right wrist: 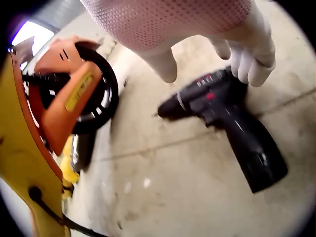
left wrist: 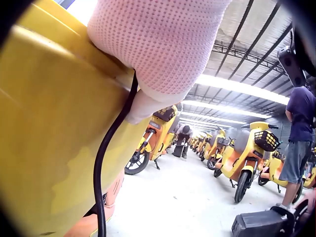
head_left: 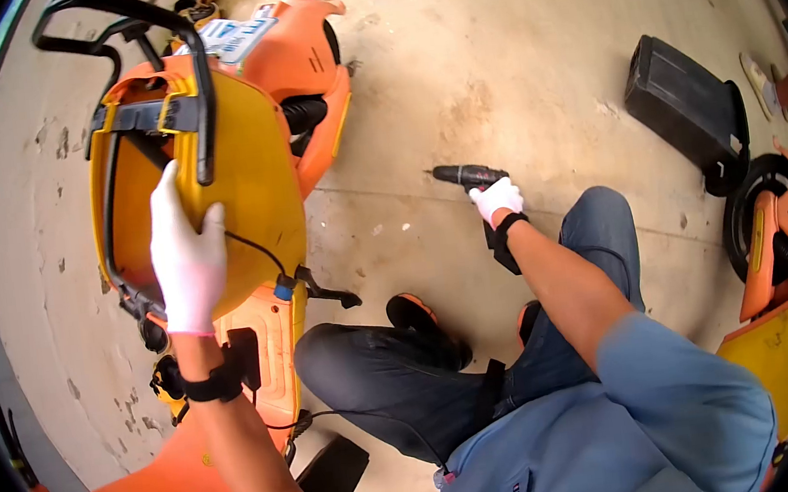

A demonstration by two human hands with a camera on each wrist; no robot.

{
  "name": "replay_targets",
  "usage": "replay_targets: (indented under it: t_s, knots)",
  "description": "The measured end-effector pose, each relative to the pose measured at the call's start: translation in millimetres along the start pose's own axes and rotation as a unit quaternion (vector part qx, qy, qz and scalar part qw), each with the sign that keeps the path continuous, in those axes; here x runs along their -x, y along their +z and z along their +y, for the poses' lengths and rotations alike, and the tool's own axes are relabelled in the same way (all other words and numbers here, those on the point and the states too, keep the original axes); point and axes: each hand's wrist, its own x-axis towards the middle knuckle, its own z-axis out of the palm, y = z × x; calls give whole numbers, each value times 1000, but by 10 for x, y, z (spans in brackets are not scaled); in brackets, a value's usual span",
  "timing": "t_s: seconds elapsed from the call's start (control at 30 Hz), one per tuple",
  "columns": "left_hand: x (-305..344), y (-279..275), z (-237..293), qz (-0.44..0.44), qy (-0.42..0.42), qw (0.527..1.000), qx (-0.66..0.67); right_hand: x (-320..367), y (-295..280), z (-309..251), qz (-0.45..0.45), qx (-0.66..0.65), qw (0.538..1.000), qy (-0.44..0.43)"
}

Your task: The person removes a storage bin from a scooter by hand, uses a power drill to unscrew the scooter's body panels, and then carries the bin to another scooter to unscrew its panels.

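Note:
A white-gloved left hand (head_left: 186, 258) rests on the edge of the scooter's yellow body (head_left: 257, 174), fingers together and fairly straight, thumb apart on its outer side. In the left wrist view, the gloved hand (left wrist: 153, 54) lies against the yellow panel (left wrist: 64, 123), its fingers mostly hidden; a black cable (left wrist: 101, 163) hangs beside it. The gloved right hand (head_left: 499, 198) is over a black power drill (head_left: 469, 176). The right wrist view shows the hand (right wrist: 197, 34) with thumb apart and loosely bent fingers at the rear of the drill (right wrist: 217, 98), its grip uncovered.
An orange front section (head_left: 301, 49) adjoins the yellow body. On the concrete floor (head_left: 398, 101) is a black box (head_left: 686, 100) at the right, near another orange-and-yellow scooter (head_left: 777, 234). A person (left wrist: 298, 138) stands near rows of scooters in the left wrist view.

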Motion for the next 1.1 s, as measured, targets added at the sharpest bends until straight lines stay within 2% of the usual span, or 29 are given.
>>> replay_targets:
  t_s: [0.03,0.1,0.17,0.23,0.27,0.37,0.43,0.5,0.53,0.57,0.63,0.67,0.7,0.77,0.8,0.83,0.9,0.93,1.03,1.07,1.1]
  knots:
    - [1,4,-7,-3,-5,1000,10,20,91,70,-24,27,999,2]
    - [-3,28,-57,-1,5,1000,1,-10,322,175,-9,113,993,-36]
    - [-3,41,-98,4,16,1000,-13,-46,408,244,40,87,994,-60]
    - [-20,59,-62,-7,-38,999,10,-217,530,318,78,66,994,-23]
    - [-20,57,-21,-6,-44,999,-10,-240,557,363,76,23,997,-6]
    - [-17,59,-19,-3,-43,999,-6,-265,593,314,86,25,996,23]
    - [-5,65,-20,4,-24,1000,-4,-293,521,332,-2,-61,996,69]
    - [-7,64,-59,7,-5,1000,-28,-781,1020,537,-98,-147,984,6]
    - [-6,67,-56,7,-11,1000,-19,-741,909,509,-263,-401,876,47]
    - [-9,65,-28,5,-16,1000,-4,-627,717,403,-351,-527,755,170]
    - [-12,61,-15,3,-11,1000,-6,-367,419,166,-352,-671,596,265]
    - [-11,55,-14,1,-13,1000,-5,-461,532,177,-347,-675,611,226]
    - [-2,53,-8,6,-8,1000,-19,-613,784,212,-304,-692,631,177]
    - [-3,37,-4,-2,-12,1000,-21,-527,609,99,-352,-740,555,146]
    - [-6,37,-4,-2,-16,1000,-24,-555,568,52,-394,-764,496,124]
    - [14,44,-20,-4,-13,999,-29,-565,538,-11,-406,-752,509,102]
    - [-13,64,-54,12,7,999,-48,-68,30,-305,-316,-701,638,-41]
    - [-17,65,-35,8,-7,999,-35,67,-139,-432,-315,-690,644,-99]
    - [-35,22,65,-17,-40,999,-5,417,-485,-707,-155,-587,723,-331]
    - [-48,11,67,-20,-37,999,-8,529,-625,-769,-154,-590,721,-328]
    - [-64,14,58,-21,-51,998,-4,620,-792,-851,-175,-605,685,-365]
